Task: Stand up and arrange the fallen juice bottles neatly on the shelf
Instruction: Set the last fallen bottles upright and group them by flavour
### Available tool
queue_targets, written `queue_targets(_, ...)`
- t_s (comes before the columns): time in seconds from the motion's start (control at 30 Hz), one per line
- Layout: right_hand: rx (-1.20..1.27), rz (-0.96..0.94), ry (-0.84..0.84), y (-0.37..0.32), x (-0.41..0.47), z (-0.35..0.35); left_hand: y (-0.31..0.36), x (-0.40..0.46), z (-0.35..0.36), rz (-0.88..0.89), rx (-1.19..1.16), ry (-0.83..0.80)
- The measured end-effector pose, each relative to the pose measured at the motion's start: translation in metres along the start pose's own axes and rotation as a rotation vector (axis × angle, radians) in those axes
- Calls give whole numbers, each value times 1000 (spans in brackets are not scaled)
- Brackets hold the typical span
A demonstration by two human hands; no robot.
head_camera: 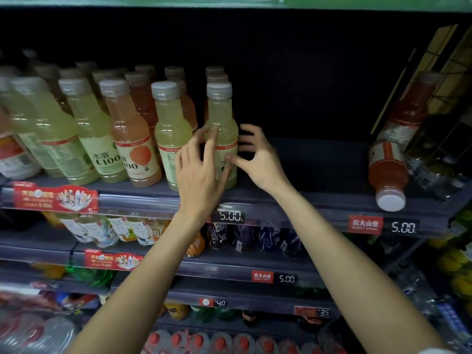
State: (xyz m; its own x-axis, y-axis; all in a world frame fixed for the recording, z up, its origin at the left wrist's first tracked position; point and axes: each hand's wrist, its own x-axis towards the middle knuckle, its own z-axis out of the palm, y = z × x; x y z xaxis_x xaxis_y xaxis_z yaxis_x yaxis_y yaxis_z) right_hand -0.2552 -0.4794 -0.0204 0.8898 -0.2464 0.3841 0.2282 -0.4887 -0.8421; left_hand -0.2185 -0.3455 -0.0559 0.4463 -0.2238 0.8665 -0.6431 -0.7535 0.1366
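While 1 red bottle (390,154) lies toppled, both hands, left (198,172) and right (258,159), grip the upright yellow bottle (223,129) on the shelf (319,198).

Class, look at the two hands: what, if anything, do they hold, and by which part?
Both the left hand and right hand hold the upright yellow juice bottle around its labelled lower body.

- My one camera sits on my head, facing forward and slightly down at the shelf (293,198) from close range.
- Both my forearms reach up from the lower edge into the middle, my left hand (198,169) and right hand (256,159) near the centre.
- The wide lens bends the shelf edges; lower shelves fill the bottom of the frame.
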Motion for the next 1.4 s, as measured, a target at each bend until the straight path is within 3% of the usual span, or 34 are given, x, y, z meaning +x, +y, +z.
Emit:
queue_targets(0.1,-199,-83,36,2,-9,-16,2,-4,4,24,28,89)
queue_targets(0.2,-458,-212,145,5,-33,-53,24,-4,4,181,-113,178)
queue_targets(0.33,-784,-277,291,19,-72,-127,74,10,8,475,-337,96)
queue_targets(0.43,-997,-108,416,32,-96,-180,116,28,28,620,-397,-107)
queue_targets(0.5,-1094,250,359,36,-104,-192,138,38,44,602,-424,-257)
queue_targets(0.53,-1079,430,314,38,-108,-194,150,43,51,583,-464,-343)
queue_targets(0.6,-983,559,295,42,-113,-191,170,52,60,534,-567,-526)
queue_targets(0.73,-870,384,493,42,-122,-191,191,62,76,484,-697,-739)
queue_targets(0.87,-642,148,660,19,-126,-204,198,59,82,562,-719,-812)
queue_targets(1.0,-322,56,682,-6,-102,-213,193,57,66,332,-904,-623)
queue_targets(1.13,-56,-4,530,-9,-75,-205,171,51,61,138,-887,-542)
queue_targets(1.3,-221,139,281,32,-71,-162,144,43,58,-250,-1041,-510)
queue_targets(1.4,-266,142,272,45,-62,-129,133,44,56,-383,-1127,-476)
